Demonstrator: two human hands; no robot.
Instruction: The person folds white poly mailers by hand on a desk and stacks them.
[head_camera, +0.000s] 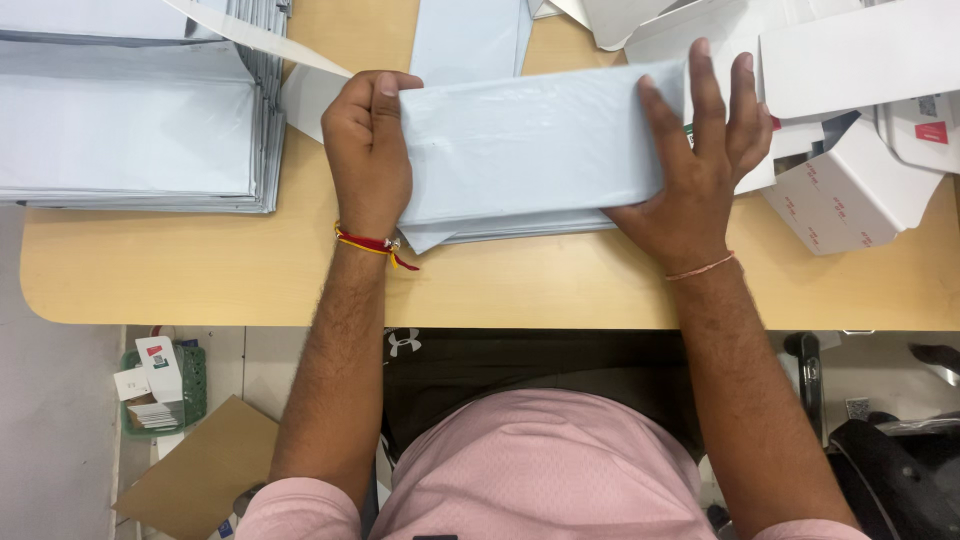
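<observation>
Pressing down at both ends, the hands hold a pale blue plastic mailer bag (525, 150) flat on the wooden table (200, 280), just past centre toward twelve o'clock. The left hand (368, 160) curls over its nine o'clock end, thumb on top; the right hand (695, 170) lies spread, fingers wide, on the three o'clock end. The film looks thin, soft, light and probably slippery, so it should handle best gripped at the short ends or along a folded edge. A stack of similar bags (130, 120) sits at ten o'clock, white cardboard cartons (850, 150) at two o'clock.
</observation>
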